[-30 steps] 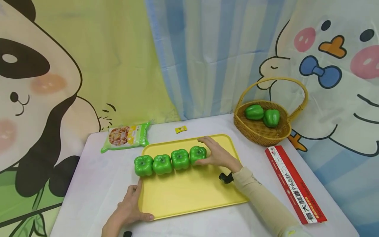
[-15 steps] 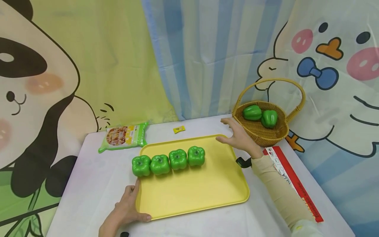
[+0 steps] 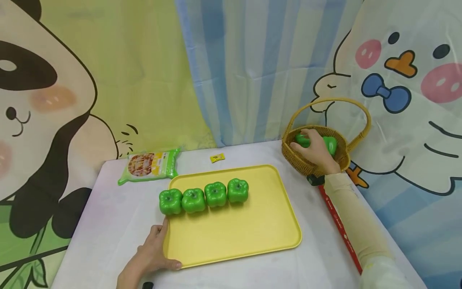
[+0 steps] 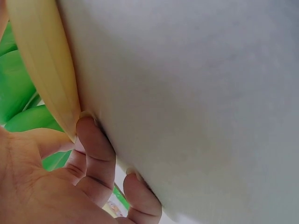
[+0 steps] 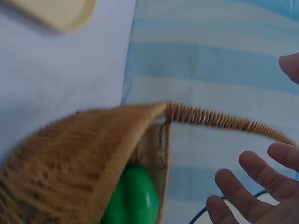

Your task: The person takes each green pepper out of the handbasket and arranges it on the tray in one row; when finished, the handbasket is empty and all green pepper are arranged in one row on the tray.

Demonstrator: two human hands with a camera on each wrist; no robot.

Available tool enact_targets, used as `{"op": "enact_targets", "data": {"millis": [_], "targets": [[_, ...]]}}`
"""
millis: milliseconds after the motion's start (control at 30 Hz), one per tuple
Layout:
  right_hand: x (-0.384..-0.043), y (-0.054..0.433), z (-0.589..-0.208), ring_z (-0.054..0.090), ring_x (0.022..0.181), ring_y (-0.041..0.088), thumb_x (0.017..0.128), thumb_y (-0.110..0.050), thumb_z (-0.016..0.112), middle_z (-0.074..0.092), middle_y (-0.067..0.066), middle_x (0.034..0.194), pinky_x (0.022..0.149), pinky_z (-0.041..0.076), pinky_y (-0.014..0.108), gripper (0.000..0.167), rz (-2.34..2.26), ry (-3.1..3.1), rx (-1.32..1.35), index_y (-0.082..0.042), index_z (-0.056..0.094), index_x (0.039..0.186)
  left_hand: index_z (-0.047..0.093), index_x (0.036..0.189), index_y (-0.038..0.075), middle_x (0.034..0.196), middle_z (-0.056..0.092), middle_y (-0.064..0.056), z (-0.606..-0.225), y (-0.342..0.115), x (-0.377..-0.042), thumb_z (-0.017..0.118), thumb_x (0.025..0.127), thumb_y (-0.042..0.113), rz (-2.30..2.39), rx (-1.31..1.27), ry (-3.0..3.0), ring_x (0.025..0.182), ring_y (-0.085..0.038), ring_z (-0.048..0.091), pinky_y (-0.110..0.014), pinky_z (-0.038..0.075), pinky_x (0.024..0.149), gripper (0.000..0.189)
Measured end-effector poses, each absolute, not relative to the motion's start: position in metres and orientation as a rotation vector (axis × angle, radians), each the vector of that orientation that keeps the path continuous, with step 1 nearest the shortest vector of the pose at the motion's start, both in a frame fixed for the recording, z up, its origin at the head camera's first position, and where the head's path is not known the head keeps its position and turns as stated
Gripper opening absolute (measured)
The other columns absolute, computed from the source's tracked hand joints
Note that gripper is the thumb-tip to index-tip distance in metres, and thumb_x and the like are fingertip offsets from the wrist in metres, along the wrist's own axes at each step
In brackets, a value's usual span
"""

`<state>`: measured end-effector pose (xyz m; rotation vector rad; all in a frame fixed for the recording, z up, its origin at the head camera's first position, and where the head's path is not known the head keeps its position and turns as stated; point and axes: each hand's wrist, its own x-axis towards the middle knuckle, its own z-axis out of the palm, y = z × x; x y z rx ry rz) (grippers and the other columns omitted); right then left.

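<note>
My left hand (image 3: pixel 148 255) holds the front left corner of a yellow tray (image 3: pixel 238 235), thumb at the front edge and fingers along the left side. In the left wrist view curled fingers (image 4: pixel 96 154) meet the tray's rim (image 4: pixel 53 70). On the tray stands a row of several green bell peppers, the leftmost pepper (image 3: pixel 171 201) at the tray's left rim. My right hand (image 3: pixel 315 152) is over the wicker basket (image 3: pixel 297 160), fingers spread apart. It partly covers two green bell peppers inside, one pepper (image 3: pixel 330 144) showing at right. The right wrist view shows a pepper (image 5: pixel 135 196) below the fingers.
The basket's tall handle (image 3: pixel 366 120) arches over it. A red pasta box (image 3: pixel 339 224) lies partly under my right forearm. A green food packet (image 3: pixel 149 165) and a small yellow wrapped sweet (image 3: pixel 217 157) lie behind the tray. Printed curtains (image 3: pixel 238 80) hang behind the table.
My right hand has left the rightmost pepper on the tray and moved right and back to above the basket. My left hand stays at the tray's corner.
</note>
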<state>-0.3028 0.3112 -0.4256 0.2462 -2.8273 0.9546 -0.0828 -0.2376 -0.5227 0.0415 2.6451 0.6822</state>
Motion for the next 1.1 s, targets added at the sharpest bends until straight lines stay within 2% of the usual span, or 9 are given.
{"op": "enact_targets", "data": {"millis": [100,267,400,567,800,1100], "targets": [[-0.312,0.331,-0.428,0.039,0.135,0.048,0.096,-0.052,0.061,0.037,0.03,0.15,0.107,0.036,0.065,0.083,0.893,-2.861,0.176,0.005,0.035,0.15,-0.001,0.162,0.009,0.142,0.039,-0.022,-0.522,-0.237,-0.082,0.092,0.045,0.066,0.689,0.037,2.648,0.129,-0.038,0.05,-0.078,0.04,0.087,0.16],[-0.326,0.357,-0.431,0.03,0.138,0.054,0.098,-0.039,0.06,0.028,0.037,0.153,0.109,0.03,0.068,0.079,0.82,-2.908,0.063,0.01,0.028,0.152,-0.001,0.162,0.008,0.14,0.04,-0.021,-0.524,-0.239,-0.081,0.091,0.044,0.067,0.699,0.035,2.654,0.128,-0.036,0.051,-0.077,0.041,0.088,0.161],[-0.333,0.371,-0.434,0.027,0.138,0.058,0.097,-0.036,0.061,0.025,0.041,0.152,0.112,0.027,0.07,0.083,0.749,-2.964,-0.003,0.013,0.024,0.153,0.002,0.162,0.008,0.14,0.041,-0.02,-0.524,-0.24,-0.081,0.092,0.043,0.066,0.698,0.013,2.649,0.128,-0.036,0.051,-0.078,0.039,0.09,0.16],[-0.338,0.39,-0.437,0.025,0.135,0.064,0.097,-0.042,0.059,0.02,0.045,0.152,0.108,0.027,0.075,0.088,0.662,-3.035,-0.082,0.013,0.02,0.153,0.006,0.162,0.006,0.141,0.042,-0.02,-0.523,-0.238,-0.081,0.092,0.041,0.065,0.703,0.003,2.652,0.127,-0.037,0.052,-0.076,0.041,0.09,0.16],[-0.341,0.41,-0.442,0.023,0.132,0.066,0.097,-0.037,0.059,0.016,0.047,0.149,0.104,0.031,0.075,0.087,0.65,-3.086,-0.153,0.015,0.018,0.153,0.008,0.162,0.006,0.139,0.043,-0.02,-0.524,-0.237,-0.084,0.093,0.041,0.065,0.695,0.006,2.663,0.123,-0.035,0.054,-0.078,0.039,0.091,0.159],[-0.354,0.422,-0.446,0.021,0.132,0.068,0.097,-0.041,0.057,0.012,0.05,0.148,0.104,0.031,0.075,0.093,0.621,-3.151,-0.185,0.018,0.012,0.152,0.008,0.162,0.006,0.139,0.043,-0.02,-0.524,-0.237,-0.082,0.094,0.042,0.063,0.695,0.0,2.666,0.125,-0.036,0.053,-0.077,0.04,0.088,0.158]]}}
